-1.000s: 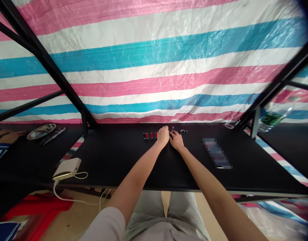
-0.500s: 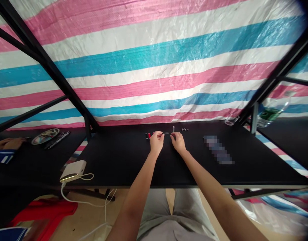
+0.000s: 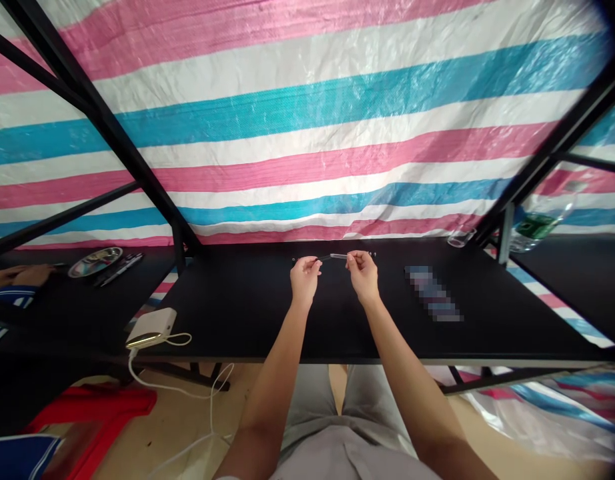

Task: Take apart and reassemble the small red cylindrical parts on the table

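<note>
Arms (image 3: 273, 373) outstretched, left hand (image 3: 304, 277) pinching dark rod (image 3: 324, 258), right hand (image 3: 363, 273) pinching pale tube (image 3: 339, 256)

Slim dark rod (image 3: 325, 258) and pale translucent tube (image 3: 339, 256) are held near-horizontal, roughly end to end, contact unclear.

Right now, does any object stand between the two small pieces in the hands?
Nothing visible does: the thin dark piece in the left hand points toward the pale tube in the right hand. Whether their ends touch, I cannot tell.
</note>
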Demonstrator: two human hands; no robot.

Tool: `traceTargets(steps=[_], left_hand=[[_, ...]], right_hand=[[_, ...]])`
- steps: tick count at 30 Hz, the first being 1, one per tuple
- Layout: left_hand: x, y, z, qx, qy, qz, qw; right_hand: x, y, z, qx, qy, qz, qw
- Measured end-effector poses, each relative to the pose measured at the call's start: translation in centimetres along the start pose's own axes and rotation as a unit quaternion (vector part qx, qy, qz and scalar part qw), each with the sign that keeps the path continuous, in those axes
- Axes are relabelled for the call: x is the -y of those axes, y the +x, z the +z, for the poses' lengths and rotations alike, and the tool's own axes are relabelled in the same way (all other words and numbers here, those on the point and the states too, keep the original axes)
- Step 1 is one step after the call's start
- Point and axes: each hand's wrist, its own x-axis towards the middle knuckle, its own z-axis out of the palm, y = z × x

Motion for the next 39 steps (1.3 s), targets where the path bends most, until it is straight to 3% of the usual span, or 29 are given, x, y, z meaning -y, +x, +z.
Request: traceTargets(steps=[8,17,20,24,29,34,39], left_hand=[[-0.5,-0.6,-0.3,0.011,-0.021,-0.011,1.0],[-1.3,-0.7,-0.6,0.126,-0.01,-0.049,0.991],[-0.9,-0.7,-0.4,0.125,-0.025,-0.055,0.99],[-0.1,-0.5,-0.4,0.108,-0.039,-0.056,0.992],[0.3,-0.7,0.0,0.096,-0.057,-0.053,0.992],[1.7,-0.9,0.6,0.115,-0.052,-0.061,0.99],[4.7,-0.6,-0.4,0.019,-0.016,-0.085,0.996]], right_hand=[[-0.1,-0.4,-0.5,0.014,0.04,0.031,0.999],[0.3,-0.7,0.0,0.075,0.09,0.064,0.991],[-0.1,-1.0,0.3,0.086,0.079,0.07,0.991],[-1.0,-1.4,0.1,0.144,0.061,0.062,0.986],[-2.0,-1.7,-0.2,0.193,-0.052,0.025,0.979],[-3.7,-1.2,0.6,0.143,-0.187,-0.011,0.972],[-6.4,0.3,1.9,0.085,-0.256,0.083,0.959]])
